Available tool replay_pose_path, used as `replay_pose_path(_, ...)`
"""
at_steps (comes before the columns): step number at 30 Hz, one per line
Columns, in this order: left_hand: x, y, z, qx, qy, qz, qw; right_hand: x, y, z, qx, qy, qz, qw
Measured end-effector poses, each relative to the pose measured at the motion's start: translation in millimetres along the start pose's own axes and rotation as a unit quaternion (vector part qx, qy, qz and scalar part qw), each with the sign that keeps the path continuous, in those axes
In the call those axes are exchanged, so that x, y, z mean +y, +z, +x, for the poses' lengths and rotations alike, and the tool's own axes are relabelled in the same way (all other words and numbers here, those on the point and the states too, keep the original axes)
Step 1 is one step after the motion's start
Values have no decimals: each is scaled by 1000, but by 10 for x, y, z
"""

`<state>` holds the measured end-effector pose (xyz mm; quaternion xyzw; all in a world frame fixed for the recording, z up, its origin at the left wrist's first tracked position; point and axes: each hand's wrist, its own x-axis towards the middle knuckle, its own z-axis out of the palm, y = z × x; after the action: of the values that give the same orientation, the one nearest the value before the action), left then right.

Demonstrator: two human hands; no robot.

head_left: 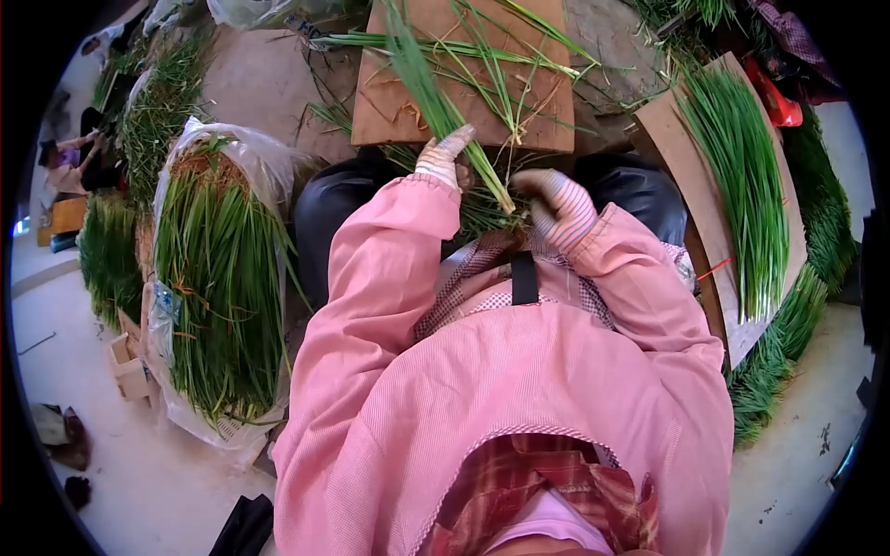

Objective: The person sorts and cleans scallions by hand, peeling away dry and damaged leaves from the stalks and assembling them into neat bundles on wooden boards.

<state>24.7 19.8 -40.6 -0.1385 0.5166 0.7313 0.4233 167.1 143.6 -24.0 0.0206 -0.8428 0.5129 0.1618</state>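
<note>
My left hand [447,159], in a pale glove, is closed around a bunch of garlic chives [428,82]. Its green leaves point up and away over the board, and the pale cut ends slant down toward my lap. Just right of those ends is my right hand [561,208], in a striped glove with the fingers bent. Motion smears its fingertips, so whether they pinch anything cannot be made out. Beyond both hands, loose chive stalks [501,79] and dry brown scraps lie across a wooden board [389,102].
A plastic-lined heap of chives [222,287] stands at my left. On my right, a slanted board [663,120] carries a neat chive bundle [742,185], with more bundles [779,343] below. Other people [79,157] sit at far left. A red object [774,97] shows upper right.
</note>
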Motion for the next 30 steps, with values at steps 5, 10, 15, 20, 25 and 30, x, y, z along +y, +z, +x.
replay_pose_path(5,42,-18,-141,32,70,-14,997,650,-44,141,-281,386,760,441)
replay_pose_path(10,-67,38,-193,26,89,22,995,108,179,382,-27,420,454,785)
replay_pose_path(15,-52,30,-252,59,116,120,984,399,313,359,14,394,511,764)
replay_pose_path(20,-64,44,-212,85,213,151,962,477,296,416,7,409,494,768)
replay_pose_path(25,243,-7,-271,135,244,27,960,576,266,381,-147,279,80,946)
replay_pose_path(30,673,-65,-437,156,308,1,938,444,123,344,-407,300,-293,812)
